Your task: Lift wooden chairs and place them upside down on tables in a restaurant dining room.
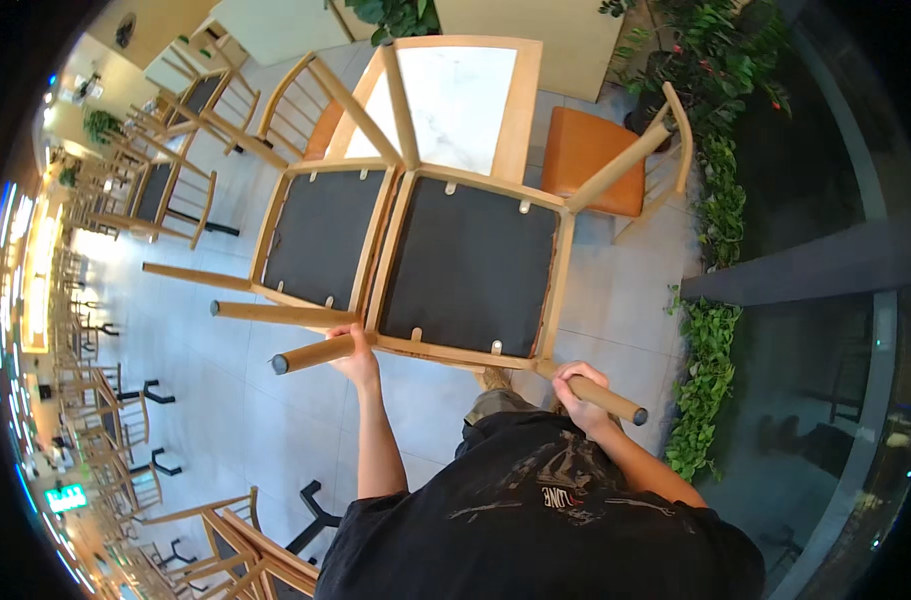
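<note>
Before me is an upturned wooden chair (470, 262), its dark seat underside facing up and its legs sticking out. My left hand (355, 358) wraps around the base of its near-left leg (313, 355). On the other side, my right hand (581, 396) grips the near-right leg (611, 400). A second upturned chair (324, 236) sits close against it on the left, one of its legs (283, 311) passing just above my left hand. Beyond both chairs stands a wood-framed table (463, 97) with a white marble-look top; the chairs hide its near end.
An upright chair with an orange seat (594, 161) stands right of the table, another chair (298, 105) left of it. Leafy plants (699, 382) line the glass at right. Stacked chairs (253, 547) and a black table base (313, 517) are at lower left.
</note>
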`<control>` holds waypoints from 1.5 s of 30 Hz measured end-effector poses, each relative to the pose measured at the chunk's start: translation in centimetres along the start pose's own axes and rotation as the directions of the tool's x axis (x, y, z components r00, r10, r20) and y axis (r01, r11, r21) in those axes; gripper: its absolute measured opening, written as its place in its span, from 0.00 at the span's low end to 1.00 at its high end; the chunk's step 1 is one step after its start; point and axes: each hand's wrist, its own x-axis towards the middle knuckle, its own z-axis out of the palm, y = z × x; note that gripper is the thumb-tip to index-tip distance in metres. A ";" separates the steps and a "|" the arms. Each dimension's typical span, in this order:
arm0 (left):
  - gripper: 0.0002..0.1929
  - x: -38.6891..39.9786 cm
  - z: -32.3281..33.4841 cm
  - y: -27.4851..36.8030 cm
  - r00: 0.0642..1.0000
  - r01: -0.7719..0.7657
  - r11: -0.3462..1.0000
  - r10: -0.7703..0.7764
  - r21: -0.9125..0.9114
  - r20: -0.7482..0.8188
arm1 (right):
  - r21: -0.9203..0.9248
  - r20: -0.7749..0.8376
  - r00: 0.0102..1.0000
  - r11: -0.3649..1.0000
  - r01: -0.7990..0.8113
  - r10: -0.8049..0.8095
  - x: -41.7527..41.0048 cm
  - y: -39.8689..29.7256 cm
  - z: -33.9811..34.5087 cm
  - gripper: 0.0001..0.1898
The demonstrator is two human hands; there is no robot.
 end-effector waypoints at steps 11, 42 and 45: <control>0.22 -13.0 -0.5 -5.7 0.916 0.383 0.798 -0.264 0.465 -0.303 | -0.068 0.474 0.872 0.983 0.171 -0.119 1.5 0.4 -12.1 0.33; 0.09 -26.1 57.9 -9.6 0.174 0.362 0.737 -0.655 0.571 0.735 | -0.258 0.030 0.798 0.775 -0.576 0.603 17.1 14.6 -48.2 0.15; 0.09 -24.4 62.5 -7.5 0.176 0.396 0.766 -0.605 0.507 0.777 | -0.311 -0.027 0.870 0.823 -0.476 0.493 22.0 16.2 -49.9 0.10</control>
